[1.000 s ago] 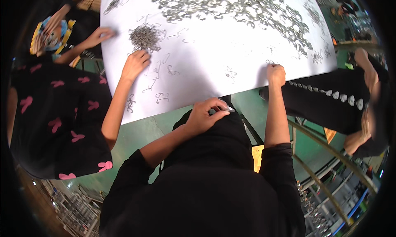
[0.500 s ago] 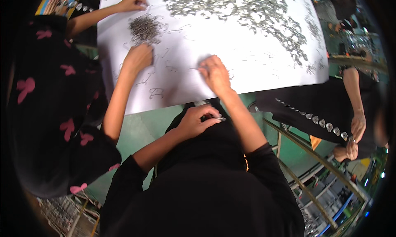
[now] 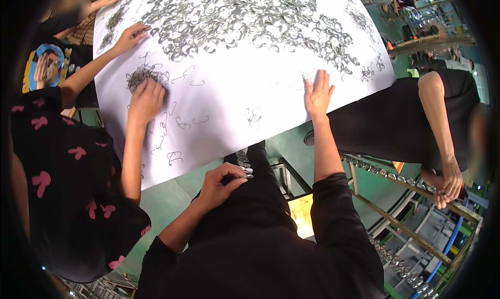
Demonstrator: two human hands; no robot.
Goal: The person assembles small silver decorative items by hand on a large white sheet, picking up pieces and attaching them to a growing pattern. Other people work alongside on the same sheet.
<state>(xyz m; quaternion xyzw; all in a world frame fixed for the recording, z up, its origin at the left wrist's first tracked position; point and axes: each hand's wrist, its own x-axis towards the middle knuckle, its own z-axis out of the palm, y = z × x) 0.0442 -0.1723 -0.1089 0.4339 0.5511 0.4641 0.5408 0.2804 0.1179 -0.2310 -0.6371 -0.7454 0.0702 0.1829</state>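
I have the left hand (image 3: 221, 185) nearest, short of the table's near edge, its thumb and fingers pinching shiny metal discs (image 3: 248, 173). Just past that edge, a loose cluster of wire hooks (image 3: 253, 117) lies on the white table (image 3: 286, 91). Farther and to the right, I see the right hand (image 3: 319, 96), well apart from the left, palm down with fingers extended; I can't tell what is beneath. At left, a co-worker's hand (image 3: 146, 102) touches a dense hook pile (image 3: 140, 78). A broad disc heap (image 3: 234, 23) spreads across the far side.
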